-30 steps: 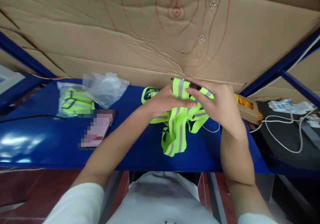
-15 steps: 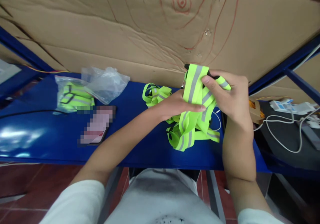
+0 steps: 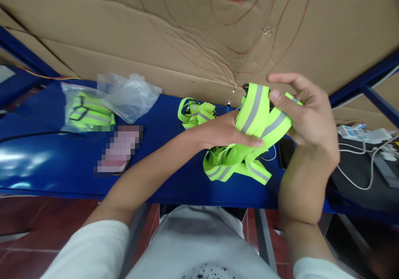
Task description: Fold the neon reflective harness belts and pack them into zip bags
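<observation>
My left hand (image 3: 222, 131) is closed around folded lengths of a neon-yellow reflective strap (image 3: 255, 108) with a grey stripe, its thumb lying across the front. The strap's black trim shows at the top of the fold. At the other side, my right hand (image 3: 313, 114) holds a loop of the same strap, thumb in front and index finger stretched out above. Its lower fingers are partly hidden. Loose strap lengths hang below and rest on the blue table (image 3: 183, 179). Behind my left forearm lies a second bunch of neon strap (image 3: 199, 114).
To the left are a clear bag with folded neon straps (image 3: 92, 112), a crumpled clear plastic bag (image 3: 135, 96) and a phone (image 3: 120, 150). A cardboard wall (image 3: 174, 42) stands behind. White cables (image 3: 355, 183) and small devices lie on a black surface at right.
My right hand has shifted right and its index finger has lifted off the strap. The held folds have moved slightly right and spread wider between my hands.
</observation>
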Motion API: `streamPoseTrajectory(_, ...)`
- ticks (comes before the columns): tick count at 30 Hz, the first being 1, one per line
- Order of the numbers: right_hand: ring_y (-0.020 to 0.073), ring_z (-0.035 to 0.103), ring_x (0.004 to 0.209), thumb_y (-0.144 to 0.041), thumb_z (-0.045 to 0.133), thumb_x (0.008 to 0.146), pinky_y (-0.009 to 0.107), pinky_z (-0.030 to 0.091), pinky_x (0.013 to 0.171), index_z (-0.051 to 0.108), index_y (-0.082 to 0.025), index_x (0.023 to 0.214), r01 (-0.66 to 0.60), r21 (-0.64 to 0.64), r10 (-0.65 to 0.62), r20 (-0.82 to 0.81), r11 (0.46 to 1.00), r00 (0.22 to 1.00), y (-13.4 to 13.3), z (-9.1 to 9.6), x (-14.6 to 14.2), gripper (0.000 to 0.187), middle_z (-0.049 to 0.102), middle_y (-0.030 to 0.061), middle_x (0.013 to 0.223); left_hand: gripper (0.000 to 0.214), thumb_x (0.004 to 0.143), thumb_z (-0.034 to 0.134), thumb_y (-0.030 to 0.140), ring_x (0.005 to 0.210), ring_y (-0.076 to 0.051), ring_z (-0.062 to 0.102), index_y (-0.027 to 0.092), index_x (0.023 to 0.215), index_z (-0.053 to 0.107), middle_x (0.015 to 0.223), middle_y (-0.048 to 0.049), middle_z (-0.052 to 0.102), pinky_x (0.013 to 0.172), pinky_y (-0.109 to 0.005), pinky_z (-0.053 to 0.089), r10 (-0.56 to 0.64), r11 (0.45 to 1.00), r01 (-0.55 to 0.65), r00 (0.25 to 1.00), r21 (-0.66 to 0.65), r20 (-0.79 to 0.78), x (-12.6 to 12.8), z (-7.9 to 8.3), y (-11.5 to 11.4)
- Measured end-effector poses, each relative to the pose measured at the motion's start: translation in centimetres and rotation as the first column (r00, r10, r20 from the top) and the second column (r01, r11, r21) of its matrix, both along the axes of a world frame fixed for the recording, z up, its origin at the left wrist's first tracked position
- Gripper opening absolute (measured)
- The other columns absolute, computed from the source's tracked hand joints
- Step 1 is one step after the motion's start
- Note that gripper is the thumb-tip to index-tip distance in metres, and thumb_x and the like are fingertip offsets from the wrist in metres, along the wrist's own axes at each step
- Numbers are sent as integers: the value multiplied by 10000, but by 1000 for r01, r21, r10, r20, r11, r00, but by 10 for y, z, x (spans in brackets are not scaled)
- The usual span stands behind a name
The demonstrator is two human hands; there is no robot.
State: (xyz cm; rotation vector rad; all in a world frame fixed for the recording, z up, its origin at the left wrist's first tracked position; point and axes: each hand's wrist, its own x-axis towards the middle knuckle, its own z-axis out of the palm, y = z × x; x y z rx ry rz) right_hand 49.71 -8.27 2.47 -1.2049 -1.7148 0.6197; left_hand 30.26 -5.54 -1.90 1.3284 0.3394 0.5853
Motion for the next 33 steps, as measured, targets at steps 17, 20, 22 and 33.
streamPoseTrajectory(17,328,717,1194,-516,756,905,504,562,1053,698,-250,1287,-104,225,-24,504,969,863,10,-10,-23,469,767,41,1258,294,639,861,156,956,-239,725,153,881,695,910,-24,743,918,-405,570,264,965,-263,963,-14,50,4,-17,18)
streamPoseTrajectory(20,280,701,1243,-538,734,923,440,556,1094,671,-312,1339,-62,281,-102,534,958,839,14,-11,-20,478,737,15,1337,309,659,886,222,959,-284,756,146,893,701,922,-60,765,927,-456,586,125,983,-110,987,-148,98,6,-18,19)
streamPoseTrajectory(22,270,682,1273,-543,742,915,408,537,1120,647,-312,1390,-12,401,-206,496,916,843,15,-9,-15,537,711,17,1384,332,740,867,320,1003,-319,761,152,978,708,991,-90,777,927,-485,593,68,994,-60,994,-87,89,7,-17,19)
streamPoseTrajectory(33,264,678,1274,-542,760,901,415,525,1104,656,-198,1377,206,751,-464,147,627,874,26,-8,14,597,716,104,1351,251,862,809,371,892,-191,666,210,948,638,935,-19,696,836,-340,540,680,419,-541,719,729,143,5,-16,12)
